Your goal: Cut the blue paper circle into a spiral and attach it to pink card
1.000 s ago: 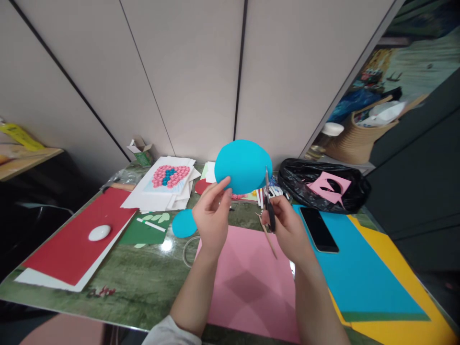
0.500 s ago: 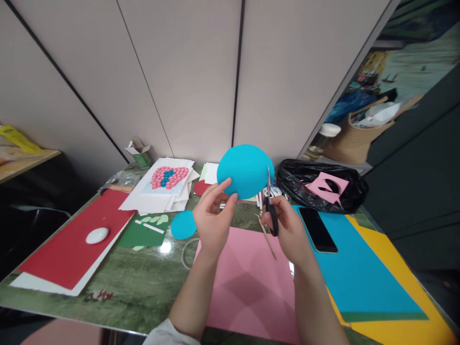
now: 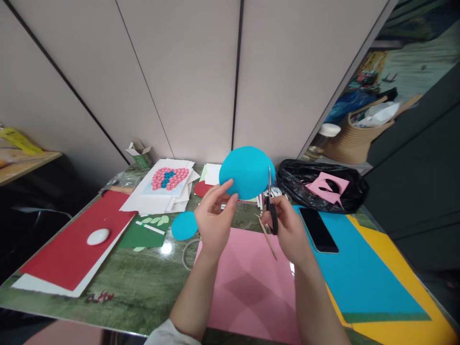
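A round piece of blue paper (image 3: 246, 170) is raised above the table, its lower left edge pinched by my left hand (image 3: 216, 215). My right hand (image 3: 285, 225) is closed round the black handles of a pair of scissors (image 3: 270, 206). The blades point up and lie across the right edge of the blue round. Below my hands a large pink sheet (image 3: 251, 282) covers the front of the table. A second blue round (image 3: 184, 225) lies on the table left of my left hand, with a roll of tape (image 3: 187, 261) just in front of it.
Red sheets (image 3: 68, 249) with a white oval object (image 3: 98, 236) lie at left. Behind are white papers (image 3: 143, 199) bearing pink and blue balls. At right sit a phone (image 3: 318, 230), blue and yellow sheets (image 3: 366, 278), and a black bag (image 3: 287, 177) with pink scraps.
The blue round has shifted very slightly right and turned a little against the scissors. Both hands keep their hold, and the things on the table stay put.
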The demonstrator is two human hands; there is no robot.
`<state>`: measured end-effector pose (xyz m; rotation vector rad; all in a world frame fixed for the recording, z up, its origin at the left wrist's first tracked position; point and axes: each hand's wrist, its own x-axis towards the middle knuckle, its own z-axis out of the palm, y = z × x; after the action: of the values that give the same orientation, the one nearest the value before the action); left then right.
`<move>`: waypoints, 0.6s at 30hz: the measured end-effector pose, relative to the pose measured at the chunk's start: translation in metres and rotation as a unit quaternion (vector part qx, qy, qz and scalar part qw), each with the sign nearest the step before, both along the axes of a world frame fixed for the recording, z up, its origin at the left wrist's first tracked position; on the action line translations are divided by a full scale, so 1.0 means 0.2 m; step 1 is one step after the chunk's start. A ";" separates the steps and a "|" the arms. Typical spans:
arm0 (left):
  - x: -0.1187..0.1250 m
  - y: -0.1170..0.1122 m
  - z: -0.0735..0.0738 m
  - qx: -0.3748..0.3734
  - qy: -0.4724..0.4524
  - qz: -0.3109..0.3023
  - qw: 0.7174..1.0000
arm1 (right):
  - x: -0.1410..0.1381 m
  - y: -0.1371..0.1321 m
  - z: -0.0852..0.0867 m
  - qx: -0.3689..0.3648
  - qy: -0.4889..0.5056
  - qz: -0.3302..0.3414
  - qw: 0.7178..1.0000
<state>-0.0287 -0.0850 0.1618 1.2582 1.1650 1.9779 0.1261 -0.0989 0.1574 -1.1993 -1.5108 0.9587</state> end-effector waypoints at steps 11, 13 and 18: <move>-0.01 0.00 0.01 0.015 -0.001 0.011 1.000 | 0.00 0.00 0.00 -0.002 0.000 0.005 1.000; -0.01 0.00 0.01 0.016 0.001 0.014 1.000 | 0.00 0.00 0.00 -0.006 -0.001 0.007 1.000; 0.00 0.00 0.02 0.018 -0.015 0.018 1.000 | 0.00 0.00 0.00 -0.010 -0.001 0.006 1.000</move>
<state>-0.0295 -0.0852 0.1652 1.2303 1.1493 2.0455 0.1269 -0.0986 0.1564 -1.2071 -1.5142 0.9826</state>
